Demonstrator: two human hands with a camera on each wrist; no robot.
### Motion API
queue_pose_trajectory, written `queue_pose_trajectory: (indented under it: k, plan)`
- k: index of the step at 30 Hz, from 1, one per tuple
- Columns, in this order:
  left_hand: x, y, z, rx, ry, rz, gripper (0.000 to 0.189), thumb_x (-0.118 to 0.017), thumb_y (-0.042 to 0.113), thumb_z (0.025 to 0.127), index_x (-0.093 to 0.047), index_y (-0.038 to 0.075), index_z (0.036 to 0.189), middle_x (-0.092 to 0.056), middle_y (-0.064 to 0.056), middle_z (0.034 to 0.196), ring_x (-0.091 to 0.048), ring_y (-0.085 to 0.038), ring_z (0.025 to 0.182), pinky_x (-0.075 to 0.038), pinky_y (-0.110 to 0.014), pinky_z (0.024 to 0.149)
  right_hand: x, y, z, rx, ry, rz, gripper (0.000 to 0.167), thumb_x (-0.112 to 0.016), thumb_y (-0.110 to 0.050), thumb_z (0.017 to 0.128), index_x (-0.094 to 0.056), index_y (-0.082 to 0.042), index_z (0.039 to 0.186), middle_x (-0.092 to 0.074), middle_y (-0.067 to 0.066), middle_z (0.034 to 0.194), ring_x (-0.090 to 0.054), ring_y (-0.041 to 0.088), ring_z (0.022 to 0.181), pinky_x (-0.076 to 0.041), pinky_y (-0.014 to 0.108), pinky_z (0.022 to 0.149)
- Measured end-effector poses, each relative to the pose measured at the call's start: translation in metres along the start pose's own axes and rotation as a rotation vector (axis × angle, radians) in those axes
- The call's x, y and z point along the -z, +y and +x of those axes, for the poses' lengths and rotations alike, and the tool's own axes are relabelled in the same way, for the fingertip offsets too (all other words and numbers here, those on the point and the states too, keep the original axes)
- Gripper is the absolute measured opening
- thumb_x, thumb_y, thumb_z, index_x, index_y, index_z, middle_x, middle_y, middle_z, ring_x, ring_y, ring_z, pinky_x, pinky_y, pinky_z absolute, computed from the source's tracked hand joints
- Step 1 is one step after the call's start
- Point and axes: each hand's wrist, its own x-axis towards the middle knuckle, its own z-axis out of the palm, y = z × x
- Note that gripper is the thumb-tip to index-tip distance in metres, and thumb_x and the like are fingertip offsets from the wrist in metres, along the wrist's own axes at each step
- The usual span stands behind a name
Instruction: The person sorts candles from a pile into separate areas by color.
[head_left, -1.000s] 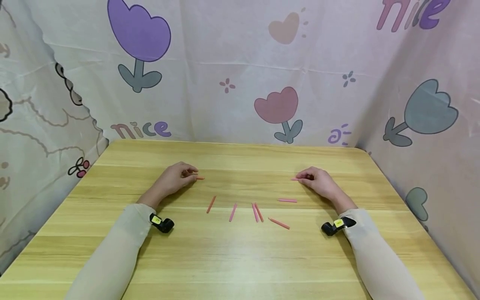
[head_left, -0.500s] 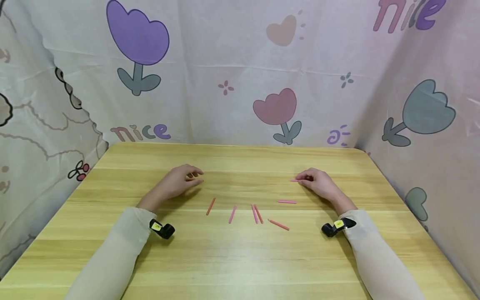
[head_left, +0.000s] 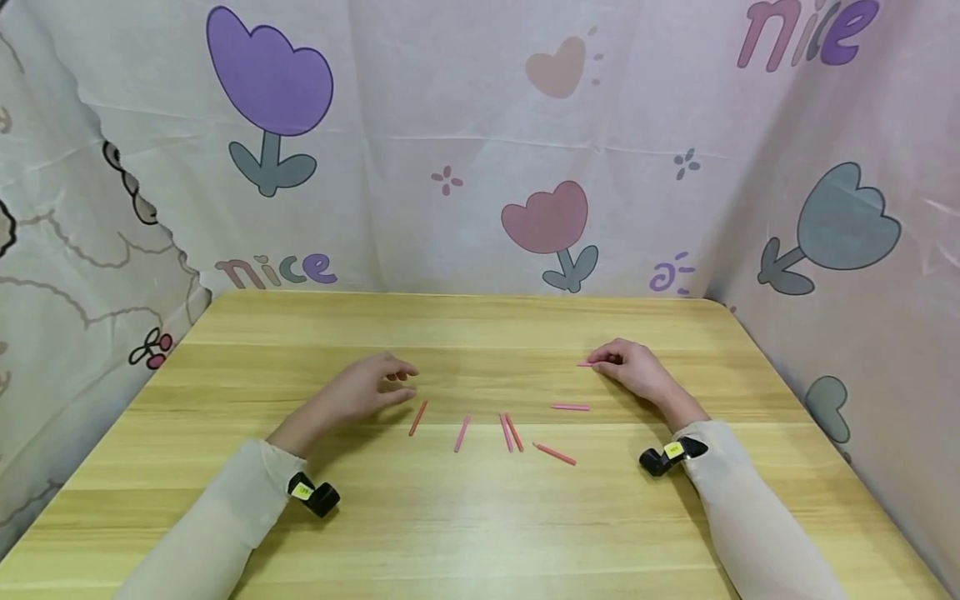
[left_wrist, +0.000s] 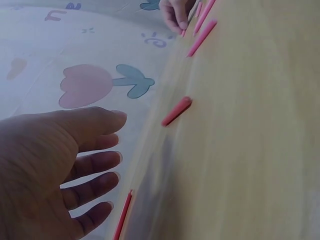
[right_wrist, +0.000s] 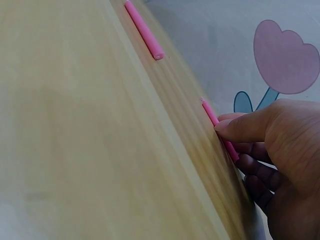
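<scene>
In the head view my left hand [head_left: 371, 387] hovers above the table's left half, fingers apart and holding nothing. Near its thumb lies an orange-red crayon-like stick [head_left: 417, 418] with a slim tip. Another red stick [left_wrist: 123, 215] shows below the fingers in the left wrist view; the hand hides it from the head view. At the far right my right hand [head_left: 633, 367] pinches a thin pink crayon-like stick [right_wrist: 210, 113] between thumb and fingers, low at the tabletop. A second pink stick [head_left: 571, 407] lies just nearer to me.
Mid-table lie a pink stick [head_left: 462, 433], a close pair of one pink [head_left: 506, 432] and one orange [head_left: 514, 432] stick, and a slanted orange stick [head_left: 555, 453]. Printed cloth [head_left: 405, 233] stands behind the wooden table [head_left: 465, 533]. Each sleeve carries a black wrist camera [head_left: 315, 496].
My left hand has let go of the orange-red stick, spread its fingers and come nearer and to the right. The right hand keeps its pinch on the pink stick. The head view has shifted slightly.
</scene>
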Motion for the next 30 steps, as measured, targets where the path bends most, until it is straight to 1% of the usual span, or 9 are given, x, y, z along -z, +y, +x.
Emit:
queue_pose_trajectory:
  k: [4,9,14,20,26,30]
  plan:
    - [-0.004,0.002,-0.002,-0.006,0.018,0.023,0.037,-0.068,0.029,0.093,-0.066,0.006,0.122,-0.064,-0.005,0.107,-0.061,-0.023,0.098,-0.049,-0.046,0.087,-0.001,-0.001,0.0,-0.003,0.003,-0.001,0.012,-0.067,-0.01,0.093,-0.075,-0.01,0.102,-0.066,0.006,0.097,-0.056,0.022,0.088,-0.045,0.039,0.08]
    - [-0.009,0.004,-0.008,-0.019,0.013,0.038,0.038,-0.07,0.028,0.092,-0.065,0.006,0.122,-0.064,-0.005,0.107,-0.06,-0.024,0.098,-0.048,-0.047,0.088,-0.002,-0.002,-0.001,-0.011,-0.002,0.001,0.012,-0.067,-0.011,0.093,-0.075,-0.009,0.102,-0.066,0.006,0.098,-0.056,0.022,0.089,-0.044,0.039,0.081]
    - [-0.013,0.009,-0.013,-0.015,0.021,0.068,0.038,-0.071,0.03,0.091,-0.065,0.008,0.122,-0.064,-0.004,0.107,-0.06,-0.024,0.099,-0.048,-0.047,0.089,-0.003,-0.002,-0.002,-0.017,-0.003,0.0,0.012,-0.067,-0.011,0.093,-0.075,-0.009,0.102,-0.065,0.006,0.098,-0.056,0.022,0.089,-0.044,0.039,0.081]
    - [-0.015,0.013,-0.017,-0.007,0.035,0.104,0.045,-0.074,0.033,0.088,-0.065,0.006,0.123,-0.065,-0.007,0.111,-0.06,-0.029,0.106,-0.045,-0.051,0.094,-0.002,-0.003,0.0,-0.007,0.008,-0.013,0.011,-0.068,-0.01,0.092,-0.075,-0.008,0.101,-0.065,0.007,0.097,-0.056,0.023,0.089,-0.044,0.039,0.08]
    - [-0.017,0.017,-0.018,0.016,0.012,0.116,0.052,-0.076,0.037,0.085,-0.064,0.005,0.124,-0.063,-0.011,0.119,-0.057,-0.032,0.111,-0.043,-0.051,0.097,-0.001,-0.003,0.001,-0.03,-0.001,-0.01,0.012,-0.067,-0.01,0.093,-0.075,-0.009,0.102,-0.065,0.008,0.099,-0.056,0.023,0.09,-0.044,0.04,0.082]
    - [-0.019,0.019,-0.016,0.017,-0.013,0.12,0.055,-0.078,0.038,0.083,-0.064,0.004,0.125,-0.063,-0.01,0.118,-0.058,-0.031,0.11,-0.044,-0.049,0.097,-0.001,-0.001,0.001,-0.034,0.0,-0.007,0.013,-0.067,-0.01,0.093,-0.075,-0.009,0.103,-0.065,0.007,0.098,-0.055,0.023,0.089,-0.044,0.039,0.081]
